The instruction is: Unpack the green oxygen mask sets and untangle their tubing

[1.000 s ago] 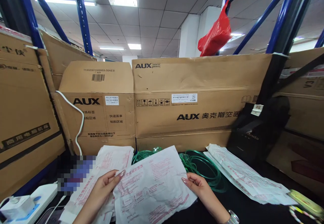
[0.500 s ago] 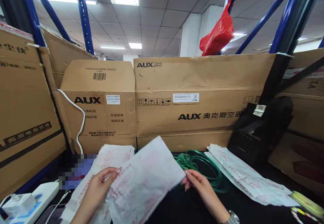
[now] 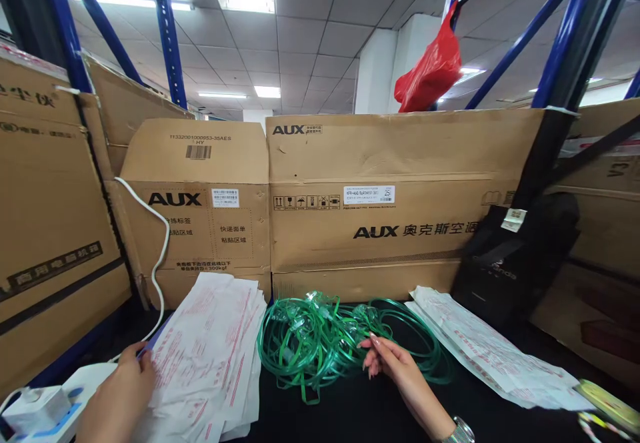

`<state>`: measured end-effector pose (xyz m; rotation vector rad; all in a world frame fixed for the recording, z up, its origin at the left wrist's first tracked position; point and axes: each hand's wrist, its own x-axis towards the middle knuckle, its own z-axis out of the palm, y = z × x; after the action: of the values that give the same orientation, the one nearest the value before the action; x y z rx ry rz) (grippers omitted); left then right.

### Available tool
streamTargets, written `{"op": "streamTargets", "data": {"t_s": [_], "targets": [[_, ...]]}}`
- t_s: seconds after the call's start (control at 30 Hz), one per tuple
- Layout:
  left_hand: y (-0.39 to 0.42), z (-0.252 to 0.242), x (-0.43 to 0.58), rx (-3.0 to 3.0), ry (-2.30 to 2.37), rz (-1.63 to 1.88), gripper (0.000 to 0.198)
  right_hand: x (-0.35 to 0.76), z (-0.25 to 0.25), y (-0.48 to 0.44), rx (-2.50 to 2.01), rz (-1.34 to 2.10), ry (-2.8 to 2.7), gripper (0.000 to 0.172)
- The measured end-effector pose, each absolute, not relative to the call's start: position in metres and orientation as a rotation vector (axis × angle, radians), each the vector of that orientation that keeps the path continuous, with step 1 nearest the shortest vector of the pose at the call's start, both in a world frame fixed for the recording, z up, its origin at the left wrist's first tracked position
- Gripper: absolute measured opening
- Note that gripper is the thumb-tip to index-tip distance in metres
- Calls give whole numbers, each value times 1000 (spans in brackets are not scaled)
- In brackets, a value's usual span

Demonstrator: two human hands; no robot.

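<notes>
On the left lies a stack of white paper sleeves (image 3: 210, 349) with red print, possibly flat bags. My left hand (image 3: 120, 389) is at the stack's left edge, its fingers bent around the edge; the thumb is hard to make out. A tangled heap of green clear tubing (image 3: 305, 343) sits in the middle, with clear pieces among the coils. My right hand (image 3: 387, 359) hovers at the heap's right front, thumb and forefinger together and the other fingers curled, with nothing visible in them. Its wrist wears a metal watch.
A second pile of white paper sleeves (image 3: 490, 349) lies right, beside a yellow-green object (image 3: 610, 399). A white power strip (image 3: 70, 396) stands at lower left. AUX cartons (image 3: 370, 256) wall off the back; a black bag (image 3: 495, 276) leans at right.
The white paper sleeve held between both hands now lies on the left stack, uncovering the green tubing. My left hand moved left and down; my right hand let go and stayed nearly in place.
</notes>
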<state>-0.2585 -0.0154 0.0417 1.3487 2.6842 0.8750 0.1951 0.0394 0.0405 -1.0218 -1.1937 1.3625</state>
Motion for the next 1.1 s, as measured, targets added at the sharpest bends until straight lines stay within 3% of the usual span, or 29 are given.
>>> {"op": "streamTargets", "data": {"t_s": [0.2,0.4,0.73,1.1], "targets": [[-12,34,-262,1489,2753,705,39,196,41,39,-1036,1354,-1217,47],[-15,55,-251,1483,2682,883,41,195,43,36,-1058,1343,-1229,45],[-21,57,-247,1382,2912,612,49,194,43,36,-1060,1334,-1259,46],[-17,50,-249,1312,2656,611,64,194,41,39,-1056,1356,-1245,47]]}}
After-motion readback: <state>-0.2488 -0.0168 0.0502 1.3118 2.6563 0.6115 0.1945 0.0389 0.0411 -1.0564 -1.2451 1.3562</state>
